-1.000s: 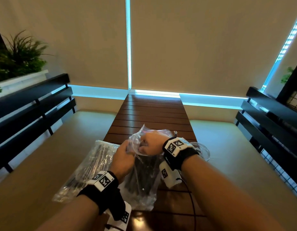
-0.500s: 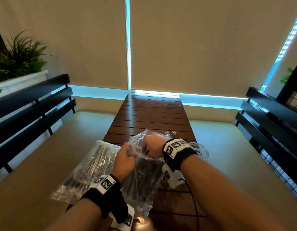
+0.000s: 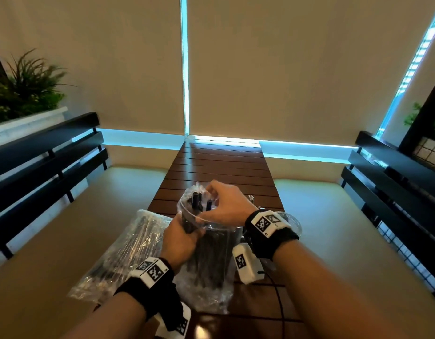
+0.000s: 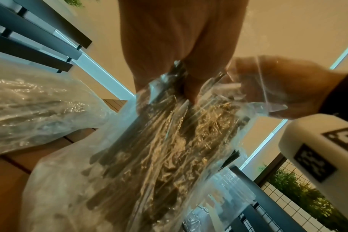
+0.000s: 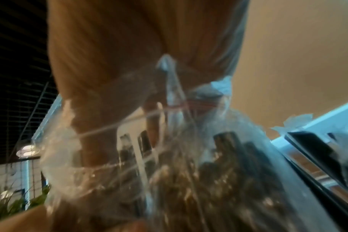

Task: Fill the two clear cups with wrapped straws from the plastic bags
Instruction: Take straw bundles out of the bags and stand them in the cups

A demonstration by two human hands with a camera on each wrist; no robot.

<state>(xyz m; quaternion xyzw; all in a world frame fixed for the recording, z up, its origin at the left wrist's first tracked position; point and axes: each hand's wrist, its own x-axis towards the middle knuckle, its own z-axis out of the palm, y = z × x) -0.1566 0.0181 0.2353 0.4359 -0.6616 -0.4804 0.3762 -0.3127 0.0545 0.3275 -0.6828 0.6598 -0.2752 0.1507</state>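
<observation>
A clear plastic bag (image 3: 209, 270) of black wrapped straws stands upright on the wooden table (image 3: 221, 167). My left hand (image 3: 184, 237) grips its upper part from the left, fingers curled round the bundle (image 4: 159, 141). My right hand (image 3: 223, 206) curves over the bag's open mouth and pinches the plastic rim, thumb on the near edge. A few black straw tips (image 3: 198, 199) stick up in the opening. A second bag of straws (image 3: 128, 250) lies flat to the left. Part of one clear cup (image 3: 293, 217) shows behind my right wrist; the other cup is hidden.
The slatted table runs away from me between two beige bench seats (image 3: 64, 228) with black slatted backs (image 3: 40, 162). A planter (image 3: 23, 94) stands at far left. The far half of the table is bare wood. A cable (image 3: 280, 302) trails from my right wrist.
The bag has been lifted more upright and its mouth pulled open. My right hand moved up and over the opening, and straw tips now show there. My left hand kept its grip.
</observation>
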